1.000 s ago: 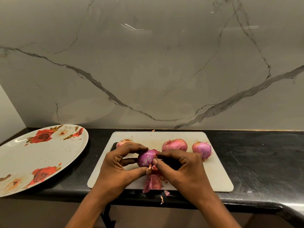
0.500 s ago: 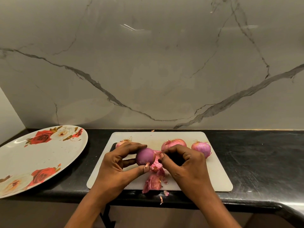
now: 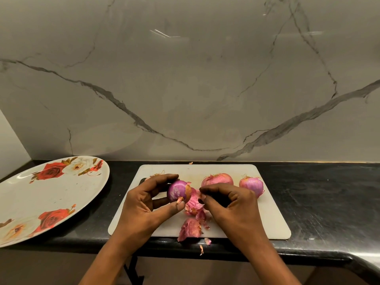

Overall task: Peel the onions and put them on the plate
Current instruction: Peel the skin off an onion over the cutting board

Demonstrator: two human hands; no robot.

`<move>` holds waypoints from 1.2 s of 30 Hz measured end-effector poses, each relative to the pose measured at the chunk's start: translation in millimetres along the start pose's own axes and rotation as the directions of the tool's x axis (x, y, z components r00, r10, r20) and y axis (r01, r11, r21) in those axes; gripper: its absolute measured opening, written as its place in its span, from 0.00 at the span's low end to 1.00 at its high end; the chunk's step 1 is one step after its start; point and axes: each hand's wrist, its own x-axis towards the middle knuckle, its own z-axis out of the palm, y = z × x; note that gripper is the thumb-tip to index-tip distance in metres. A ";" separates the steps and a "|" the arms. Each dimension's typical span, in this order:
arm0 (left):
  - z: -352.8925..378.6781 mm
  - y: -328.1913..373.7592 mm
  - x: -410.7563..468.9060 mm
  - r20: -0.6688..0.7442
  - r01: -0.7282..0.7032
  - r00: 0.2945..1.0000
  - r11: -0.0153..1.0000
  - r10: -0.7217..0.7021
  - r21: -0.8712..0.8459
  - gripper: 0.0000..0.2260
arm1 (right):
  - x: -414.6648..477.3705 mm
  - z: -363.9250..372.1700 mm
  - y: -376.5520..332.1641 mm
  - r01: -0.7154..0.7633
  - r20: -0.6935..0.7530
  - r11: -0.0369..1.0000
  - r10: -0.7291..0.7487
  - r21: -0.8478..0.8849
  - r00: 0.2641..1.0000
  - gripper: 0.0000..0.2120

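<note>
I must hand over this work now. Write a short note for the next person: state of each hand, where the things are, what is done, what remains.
Left hand: holds the nearly peeled onion above the cutting board; a small flap of skin clings to it.
Right hand: fingers pinched beside that onion; what they hold is unclear.
Two unpeeled onions sit at the back of the board; another is mostly hidden behind the left hand.
Peels lie on the board's front edge.
Plate, to the left, holds no onions.
Left: finish this onion, plate it, peel the others.
</note>
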 end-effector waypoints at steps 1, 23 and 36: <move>0.0 -0.4 0.3 0.009 -0.011 1.000 1.000 0.011 0.018 0.26 | -0.2 0.1 -1.3 0.005 0.008 1.000 -0.005 0.005 1.000 0.11; -1.3 -5.5 2.0 0.102 -0.103 0.991 0.977 0.085 0.187 0.24 | 0.3 0.1 -8.2 0.026 0.232 0.995 -0.047 0.093 0.972 0.09; -0.9 -2.1 1.9 0.094 -0.106 0.991 0.979 0.091 0.175 0.22 | -1.8 -0.7 -8.5 0.028 0.179 0.994 -0.046 0.103 0.983 0.07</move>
